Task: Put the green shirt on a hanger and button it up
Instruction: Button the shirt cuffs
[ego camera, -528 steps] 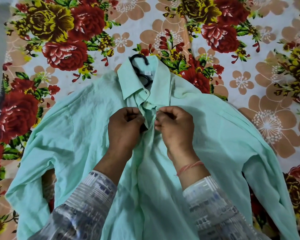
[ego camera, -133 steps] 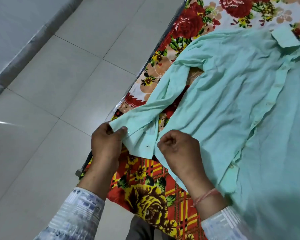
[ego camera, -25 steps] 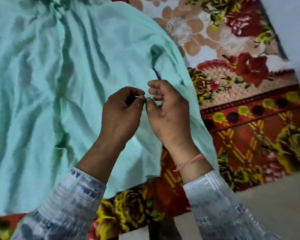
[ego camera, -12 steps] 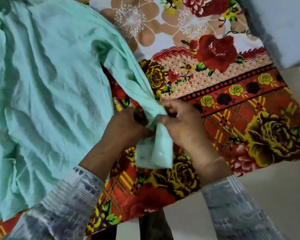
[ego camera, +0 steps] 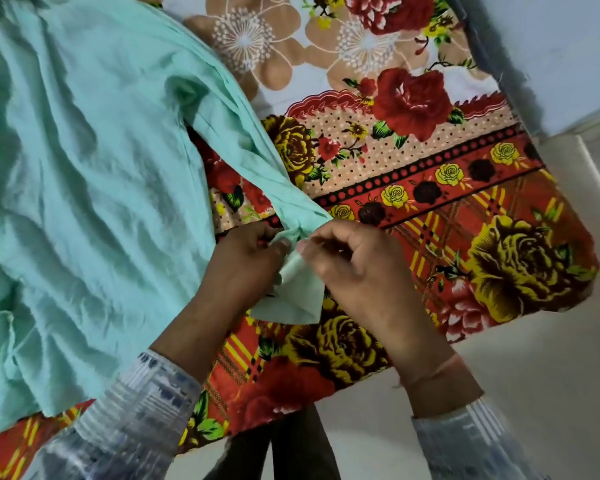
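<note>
Green shirt (ego camera: 84,168) lying spread at left on the floral bedsheet (ego camera: 430,188), one sleeve (ego camera: 243,140) running rightward and down to its cuff (ego camera: 291,296). Left hand (ego camera: 243,261), fingers curled, pinches the cuff; right hand (ego camera: 357,268), just beside it, pinches the same cuff from the opposite side.

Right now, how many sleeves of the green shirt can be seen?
1: the sleeve runs down-right to its cuff, which the left hand and the right hand pinch. The other sleeve is out of view.
</note>
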The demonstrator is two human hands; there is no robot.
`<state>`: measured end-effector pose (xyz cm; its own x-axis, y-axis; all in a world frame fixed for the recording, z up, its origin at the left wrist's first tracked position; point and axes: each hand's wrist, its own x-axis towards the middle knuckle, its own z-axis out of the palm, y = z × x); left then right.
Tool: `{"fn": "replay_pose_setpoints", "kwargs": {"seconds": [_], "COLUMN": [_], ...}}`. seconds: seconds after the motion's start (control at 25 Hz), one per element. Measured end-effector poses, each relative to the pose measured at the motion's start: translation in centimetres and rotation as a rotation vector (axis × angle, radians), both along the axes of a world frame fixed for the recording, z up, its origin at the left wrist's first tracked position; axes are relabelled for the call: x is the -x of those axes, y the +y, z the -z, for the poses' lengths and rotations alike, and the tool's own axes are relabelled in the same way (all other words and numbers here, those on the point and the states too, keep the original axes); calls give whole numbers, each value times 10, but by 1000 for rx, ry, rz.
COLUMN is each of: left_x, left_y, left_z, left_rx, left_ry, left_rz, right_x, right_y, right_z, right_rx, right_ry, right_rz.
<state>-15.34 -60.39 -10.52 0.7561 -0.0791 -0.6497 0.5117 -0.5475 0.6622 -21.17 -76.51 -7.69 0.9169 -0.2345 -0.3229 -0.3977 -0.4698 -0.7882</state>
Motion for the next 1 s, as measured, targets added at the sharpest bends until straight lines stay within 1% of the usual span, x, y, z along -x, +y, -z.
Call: {"fn": "replay_pose_setpoints", "kwargs": {"seconds": [0.12,0.16,0.24,0.32,0.4,0.48,0.6,0.68,0.76,0.8,0.88,1.0], "left_x": [7,8,13,18,22,24,28,32,33,32,32,35], "left_y": [10,17,30,43,52,60,67,72,82,87,96,99], "left_z": [-5,-7,-13,-17,-19,-21,-27,-27,-27,-27,-29,-33], "left_rx": [130,202,387,493,504,511,522,445,336,318,334,436], "left_ry": [18,48,129,155,134,115,109,72,-1,-20,-29,-5], "left_rz": [-114,-144,-167,-133,-74,-40,-10,-54,-121,-159,-205,-137], "right_x": [10,11,15,17,21,25,27,30,37,40,45,46], "right_y": [18,24,31,41,52,63,73,76,77,79,86,102], "right_z": [5,6,9,8,5,3,5,4,1,-1,-1,0], "right_rx": [40,41,10,7,63,173,283,387,536,581,588,505], "right_ry": [77,84,69,30,-17,-78,-224,-267,-273,-265,-243,-239], "right_rz": [-86,-92,-60,-19,-30,-42,57,92,60,28,-48,-112]}}
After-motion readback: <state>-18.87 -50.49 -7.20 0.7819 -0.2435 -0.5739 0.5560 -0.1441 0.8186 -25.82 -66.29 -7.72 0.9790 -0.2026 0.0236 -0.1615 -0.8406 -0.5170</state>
